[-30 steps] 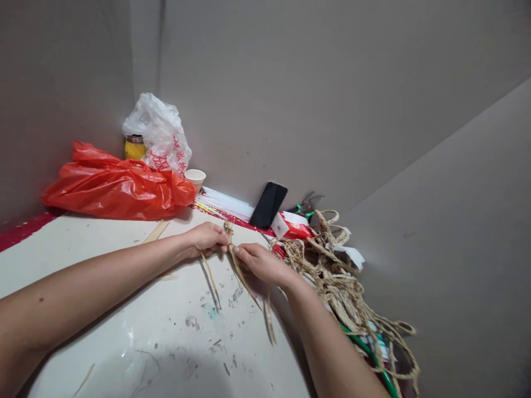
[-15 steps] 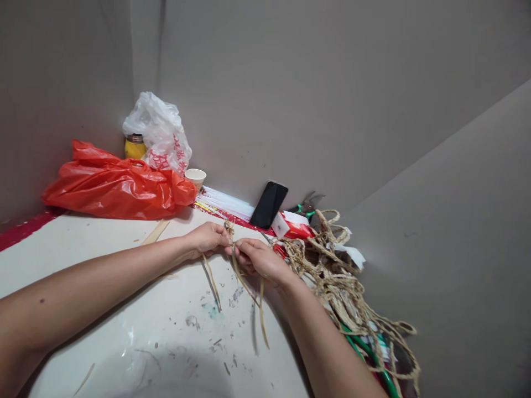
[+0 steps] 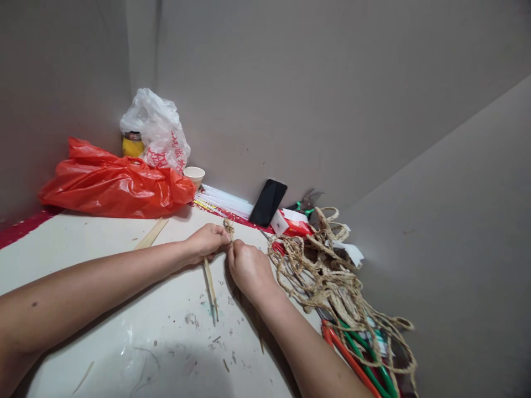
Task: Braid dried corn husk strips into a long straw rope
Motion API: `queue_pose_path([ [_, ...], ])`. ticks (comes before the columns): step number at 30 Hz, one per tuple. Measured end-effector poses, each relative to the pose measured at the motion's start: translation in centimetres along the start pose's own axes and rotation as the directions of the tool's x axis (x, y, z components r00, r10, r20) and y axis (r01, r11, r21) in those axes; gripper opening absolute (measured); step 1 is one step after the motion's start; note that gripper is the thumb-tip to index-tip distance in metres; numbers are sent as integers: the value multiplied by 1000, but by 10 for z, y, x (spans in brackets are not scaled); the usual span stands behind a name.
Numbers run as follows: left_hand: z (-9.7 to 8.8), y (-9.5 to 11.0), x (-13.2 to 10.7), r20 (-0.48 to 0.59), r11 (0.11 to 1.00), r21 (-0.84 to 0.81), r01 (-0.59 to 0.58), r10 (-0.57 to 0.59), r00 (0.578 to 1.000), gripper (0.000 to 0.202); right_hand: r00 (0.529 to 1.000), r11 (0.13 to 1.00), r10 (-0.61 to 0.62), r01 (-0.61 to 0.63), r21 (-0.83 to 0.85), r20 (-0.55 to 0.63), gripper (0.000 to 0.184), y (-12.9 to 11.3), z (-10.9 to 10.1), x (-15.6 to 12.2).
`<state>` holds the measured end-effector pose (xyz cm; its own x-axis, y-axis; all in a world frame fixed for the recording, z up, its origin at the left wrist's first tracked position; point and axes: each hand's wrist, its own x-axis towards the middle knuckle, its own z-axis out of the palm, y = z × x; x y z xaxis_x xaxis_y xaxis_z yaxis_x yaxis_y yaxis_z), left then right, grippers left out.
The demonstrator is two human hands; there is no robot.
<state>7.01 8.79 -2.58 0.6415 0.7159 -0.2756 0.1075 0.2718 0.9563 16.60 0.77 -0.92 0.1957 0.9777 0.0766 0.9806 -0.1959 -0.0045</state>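
Note:
Both my hands meet over a white table. My left hand and my right hand are closed, pinching a short braided straw cord that sticks up between them. Loose straw strands hang from the grip onto the table. My right fist is turned knuckles up, hiding the strands under it. A pile of finished braided straw rope lies just right of my right hand.
At the back left lie a red plastic bag, a white plastic bag over a yellow jar, and a paper cup. A black phone leans on the wall beside pruning shears. Red and green tubes lie under the rope.
My right hand has rolled over into a fist, closer to my left hand, pulling in the strands that trailed below it. The view has shifted slightly.

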Motion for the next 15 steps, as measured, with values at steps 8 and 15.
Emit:
queue_pose_path([
  [8, 1, 1, 2, -54, 994, -96, 56, -61, 997, 12, 993, 984, -116, 118, -134, 16, 25, -7, -1, -5],
  [15, -3, 3, 3, -43, 988, -135, 74, -81, 996, 10, 953, 954, -300, 300, 28, 27, 34, -11, -11, -16],
])
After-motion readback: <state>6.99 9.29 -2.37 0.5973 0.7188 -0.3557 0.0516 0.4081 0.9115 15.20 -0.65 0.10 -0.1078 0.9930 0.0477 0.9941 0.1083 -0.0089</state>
